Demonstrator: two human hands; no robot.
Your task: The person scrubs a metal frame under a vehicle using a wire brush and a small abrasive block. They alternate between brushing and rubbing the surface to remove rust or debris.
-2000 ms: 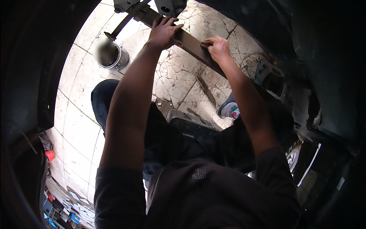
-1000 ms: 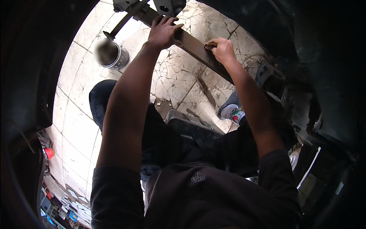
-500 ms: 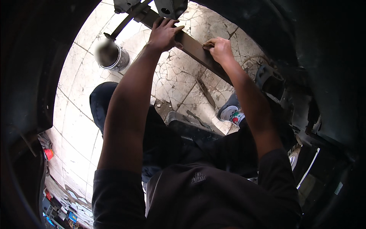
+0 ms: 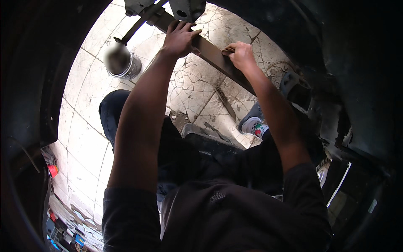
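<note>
Over the cracked tile floor (image 4: 191, 86) slants a long, flat bar (image 4: 212, 52). The left hand (image 4: 179, 40) lies spread across it; farther right, the right hand (image 4: 242, 55) pinches a small folded brown piece (image 4: 228, 51) at the bar.

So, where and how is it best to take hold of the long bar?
Probably widthwise across the bar, where the left hand lies, coming from above on the person's side: fingers over the far edge, thumb at the near one. Its straight, narrow shape lets that hand span it. Farther up-left a bracket crowds it; farther right, the right hand holds a folded brown piece.
</note>
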